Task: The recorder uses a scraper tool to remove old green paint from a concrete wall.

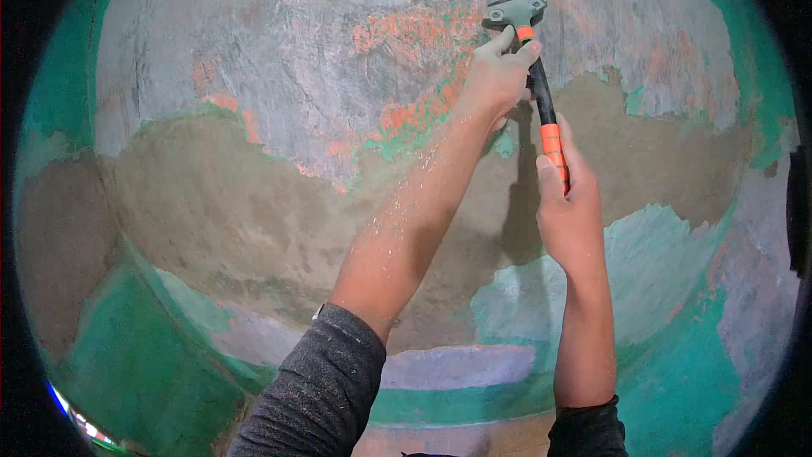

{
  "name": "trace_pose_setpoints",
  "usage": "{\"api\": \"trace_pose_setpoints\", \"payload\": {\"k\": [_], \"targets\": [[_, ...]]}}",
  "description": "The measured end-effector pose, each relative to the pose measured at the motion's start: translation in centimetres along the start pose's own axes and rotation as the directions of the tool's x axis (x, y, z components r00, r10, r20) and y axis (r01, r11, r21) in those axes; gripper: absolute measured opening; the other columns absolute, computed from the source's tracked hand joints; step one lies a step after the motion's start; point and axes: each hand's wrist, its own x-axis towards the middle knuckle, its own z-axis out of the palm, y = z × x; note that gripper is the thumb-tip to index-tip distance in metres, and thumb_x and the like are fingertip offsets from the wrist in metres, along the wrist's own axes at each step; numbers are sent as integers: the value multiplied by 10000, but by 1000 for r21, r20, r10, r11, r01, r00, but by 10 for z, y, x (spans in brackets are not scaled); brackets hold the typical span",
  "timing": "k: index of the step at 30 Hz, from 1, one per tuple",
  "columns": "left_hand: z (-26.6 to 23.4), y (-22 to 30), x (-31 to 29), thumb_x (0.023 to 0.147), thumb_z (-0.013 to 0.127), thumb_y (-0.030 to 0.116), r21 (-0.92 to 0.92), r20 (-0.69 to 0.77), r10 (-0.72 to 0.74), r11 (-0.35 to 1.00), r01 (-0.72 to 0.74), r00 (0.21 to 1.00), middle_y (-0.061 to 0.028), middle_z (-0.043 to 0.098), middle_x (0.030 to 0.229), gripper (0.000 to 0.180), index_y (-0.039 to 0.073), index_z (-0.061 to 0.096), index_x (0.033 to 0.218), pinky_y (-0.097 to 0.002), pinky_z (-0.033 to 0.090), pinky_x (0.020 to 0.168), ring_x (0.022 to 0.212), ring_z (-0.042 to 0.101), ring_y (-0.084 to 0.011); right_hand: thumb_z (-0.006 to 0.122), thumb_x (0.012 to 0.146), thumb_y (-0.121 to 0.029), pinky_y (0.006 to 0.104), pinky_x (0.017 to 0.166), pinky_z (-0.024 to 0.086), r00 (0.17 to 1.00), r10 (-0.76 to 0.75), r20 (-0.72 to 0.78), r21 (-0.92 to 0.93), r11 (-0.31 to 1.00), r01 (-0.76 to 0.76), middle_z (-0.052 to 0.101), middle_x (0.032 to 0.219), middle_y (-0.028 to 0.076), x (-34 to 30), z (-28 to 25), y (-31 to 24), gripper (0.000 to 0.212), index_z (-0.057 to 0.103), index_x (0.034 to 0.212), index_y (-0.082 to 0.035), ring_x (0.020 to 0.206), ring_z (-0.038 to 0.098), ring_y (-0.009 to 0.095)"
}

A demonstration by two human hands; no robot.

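A long-handled scraper (545, 105) with a grey head, a black shaft and orange grip bands is held up against a wall (279, 195) of patchy paint. My left hand (497, 76) is closed around the shaft just below the head, thumb and forefinger near the upper orange band. Lower down, my right hand (571, 203) wraps the orange-and-black grip end. The scraper head meets or nearly meets the grey-white painted area at the top; its blade edge is too small to make out. White flecks dot my left forearm.
Orange and green paint remnants (423, 118) show left of the scraper. Bare brown plaster (211, 195) spans the middle, with pale green paint (643, 262) at lower right. Darker green wall surfaces (152, 364) border both sides. A bright strip shows at the lower left edge.
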Motion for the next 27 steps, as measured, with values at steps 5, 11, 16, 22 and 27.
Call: {"api": "trace_pose_setpoints", "payload": {"k": [5,11,16,22,27], "targets": [[-6,-19,-2,952,651,218,108,9,19,994,-20,1000,-23,595,876,586,17,429,1455,-331,533,559,707,592,-111,480,984,-95,314,825,471,997,-66,-41,-48,997,64,611,1000,152,-11,1,9,511,401,1481,-7,853,565,174],[-2,-4,-1,968,628,234,30,3,-34,999,34,999,-3,585,865,507,86,495,1434,-304,454,475,652,650,-140,486,988,-128,289,800,464,999,20,27,-38,999,-19,588,954,104,0,-4,-3,517,399,1483,-6,826,542,149],[-6,-31,-24,961,637,193,30,-7,-10,1000,10,1000,-11,578,864,547,-9,457,1436,-303,585,633,699,617,-115,518,978,-172,274,808,457,994,84,64,102,991,-90,591,975,82,-23,-9,26,541,408,1484,-14,837,536,129],[11,-78,-98,931,668,155,-110,9,-67,992,68,998,-6,608,784,708,-113,308,1478,-225,490,562,682,560,-57,541,968,-201,274,795,464,985,138,102,112,982,-149,596,974,79,-87,-33,83,579,389,1493,-10,852,548,124],[58,-124,-173,977,623,229,-81,80,-214,972,221,973,-20,633,837,611,-50,382,1465,-301,555,693,772,608,-100,544,973,-182,260,618,464,931,312,188,223,910,-350,567,804,27,-171,-92,114,601,350,1519,-23,668,519,84]]}}
